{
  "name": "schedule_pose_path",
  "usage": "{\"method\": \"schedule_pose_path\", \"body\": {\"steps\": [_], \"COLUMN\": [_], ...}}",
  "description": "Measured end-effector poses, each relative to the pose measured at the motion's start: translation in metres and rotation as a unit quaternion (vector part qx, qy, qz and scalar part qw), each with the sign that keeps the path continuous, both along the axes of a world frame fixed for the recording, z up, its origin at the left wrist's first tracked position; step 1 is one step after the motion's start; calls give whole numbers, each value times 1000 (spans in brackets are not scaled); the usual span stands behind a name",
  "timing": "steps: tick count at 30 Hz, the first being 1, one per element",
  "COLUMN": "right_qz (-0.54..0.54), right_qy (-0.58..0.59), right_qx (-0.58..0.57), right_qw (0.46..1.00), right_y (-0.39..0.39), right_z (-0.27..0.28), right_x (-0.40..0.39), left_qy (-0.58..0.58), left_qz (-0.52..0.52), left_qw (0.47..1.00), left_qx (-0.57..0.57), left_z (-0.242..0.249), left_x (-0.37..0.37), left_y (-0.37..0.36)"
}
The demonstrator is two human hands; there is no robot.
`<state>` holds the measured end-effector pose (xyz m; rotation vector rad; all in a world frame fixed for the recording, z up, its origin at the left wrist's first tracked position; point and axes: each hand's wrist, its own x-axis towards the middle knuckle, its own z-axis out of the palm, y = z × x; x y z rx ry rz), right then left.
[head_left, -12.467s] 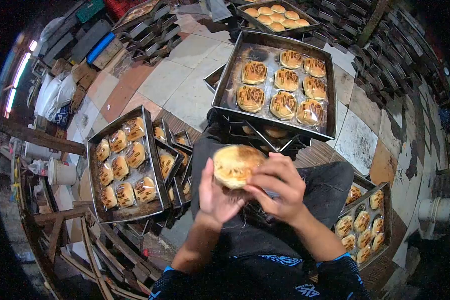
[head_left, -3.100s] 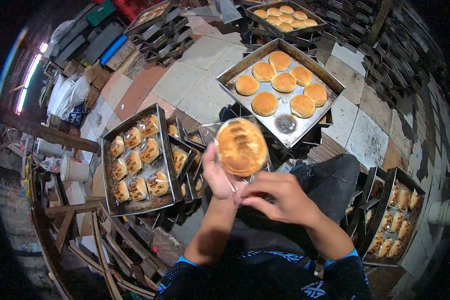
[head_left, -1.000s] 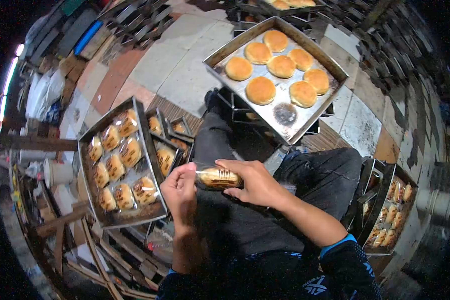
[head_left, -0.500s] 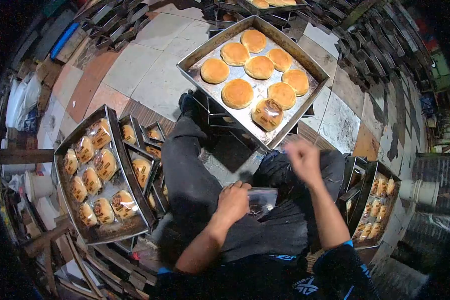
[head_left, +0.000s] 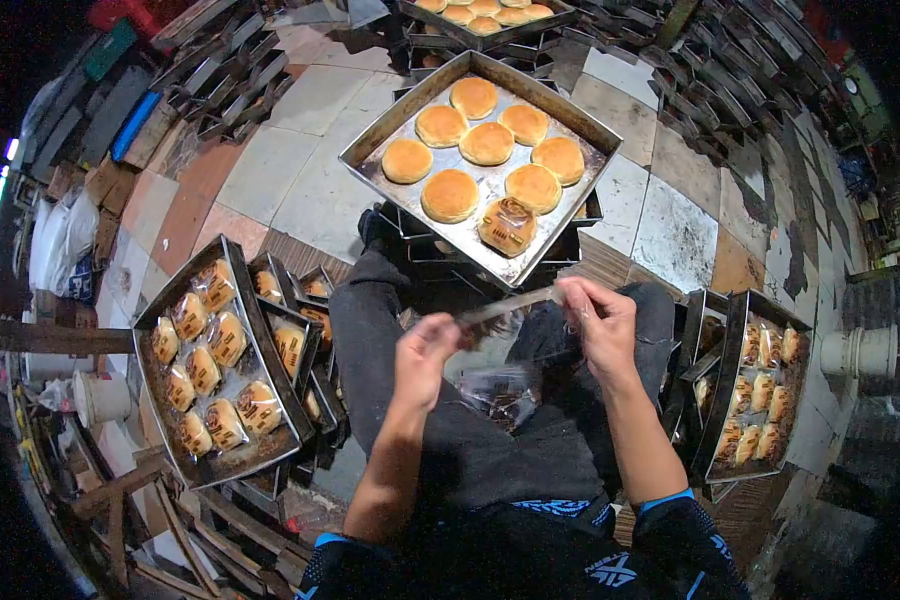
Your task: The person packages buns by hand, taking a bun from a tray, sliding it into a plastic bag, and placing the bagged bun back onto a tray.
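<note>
Stretched between my hands is a clear printed plastic bag point(head_left: 510, 312), blurred by motion. My right hand point(head_left: 602, 328) pinches its right end between thumb and fingers. At its other end, my left hand point(head_left: 425, 358) is closed on the edge, its fingertips smeared. More clear plastic bags point(head_left: 500, 392) lie on my lap below. Just beyond my hands, a metal tray point(head_left: 370, 178) carries several round golden buns point(head_left: 487, 143). The nearest bun point(head_left: 508, 228) in it is wrapped in printed plastic.
To the left, a tray point(head_left: 260, 462) of wrapped buns rests on stacked trays. Another tray point(head_left: 718, 470) of wrapped buns stands on the right. A further tray point(head_left: 560, 22) of buns is at the back. White buckets point(head_left: 102, 398) and wooden pieces point(head_left: 120, 480) lie around the edges.
My left hand has risen from my lap, and my right hand has come down slightly. A plastic bag now spans them. The view has shifted a little.
</note>
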<state>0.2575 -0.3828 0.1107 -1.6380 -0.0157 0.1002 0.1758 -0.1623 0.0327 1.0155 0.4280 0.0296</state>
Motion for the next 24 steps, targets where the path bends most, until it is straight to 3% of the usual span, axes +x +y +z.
{"method": "schedule_pose_path", "body": {"steps": [1, 4, 7, 9, 10, 11, 12, 13, 15, 16, 18, 19, 20, 22, 23, 24], "right_qz": [12, 74, 115, 122, 107, 117, 107, 98, 108, 117, 254, 277, 245, 187, 184, 154], "right_qy": [49, -92, -65, 77, 27, 30, 148, 184, 187, 188, 161, 102, 62, 28, 23, 117], "right_qx": [66, -25, -11, -42, -257, -220, -335, -399, -344, -349, -426, -453, -420, -305, -305, -98], "right_qw": [997, 993, 991, 989, 960, 968, 924, 893, 914, 911, 853, 841, 871, 933, 934, 976], "right_y": [10, 49, 89, 105, 118, 128, 150, 164, 171, 180, 190, 187, 176, 151, 138, 123], "right_z": [4, 7, -17, -69, -66, -82, -107, -118, -167, -155, -104, -101, -109, -118, -107, -93], "right_x": [1, -3, 45, 126, 158, 188, 240, 270, 301, 296, 267, 254, 239, 213, 199, 184], "left_qy": [11, -1, -7, -38, -32, 0, 34, 29, -13, -66, -69, -79, -35, 5, 46, 45], "left_qz": [51, 206, 303, 326, 330, 314, 305, 313, 354, 335, 331, 317, 352, 328, 308, 295], "left_qw": [996, 977, 947, 944, 942, 948, 951, 949, 935, 940, 941, 945, 935, 945, 950, 954], "left_qx": [-78, 56, 108, 46, 44, 41, 35, 33, -5, -16, -7, 3, -2, -2, 3, 22], "left_z": [25, 7, 0, -22, -19, -6, 0, 3, 5, -4, -9, -9, -6, 3, 6, 8], "left_x": [9, 13, 7, -3, -4, -4, 1, 12, 22, 19, 13, 12, 19, 20, 18, 16], "left_y": [6, 40, 80, 97, 98, 96, 101, 101, 100, 103, 107, 106, 103, 104, 105, 105]}}
